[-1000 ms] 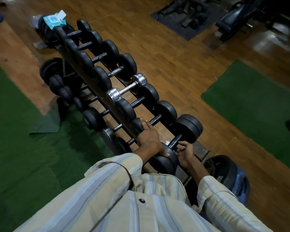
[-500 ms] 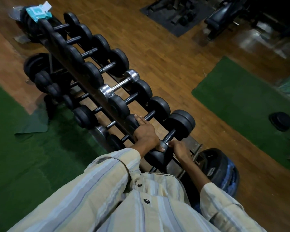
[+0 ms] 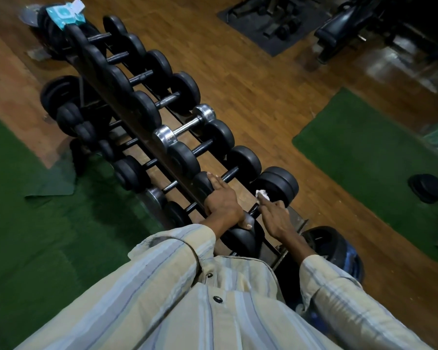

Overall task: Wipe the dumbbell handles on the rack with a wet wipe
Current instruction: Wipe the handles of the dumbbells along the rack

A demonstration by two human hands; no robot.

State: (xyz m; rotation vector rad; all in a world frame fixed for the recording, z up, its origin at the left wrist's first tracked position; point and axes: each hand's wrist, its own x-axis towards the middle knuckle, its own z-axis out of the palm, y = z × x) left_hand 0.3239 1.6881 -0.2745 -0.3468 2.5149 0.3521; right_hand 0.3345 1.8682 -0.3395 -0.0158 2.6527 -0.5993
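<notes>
Two hands work at the near end of the dumbbell rack in the lower centre of the frame: the left hand grips a black dumbbell head, while the right hand pinches a white wet wipe on the handle of the nearest dumbbell. At upper left a teal wipes packet, flap lifted, lies on the rack's far end; its label is too blurred to read.

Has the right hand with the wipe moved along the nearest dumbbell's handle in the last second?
Yes. The right hand has slid up the handle toward the far weight head; the wipe now shows beside that head.
</notes>
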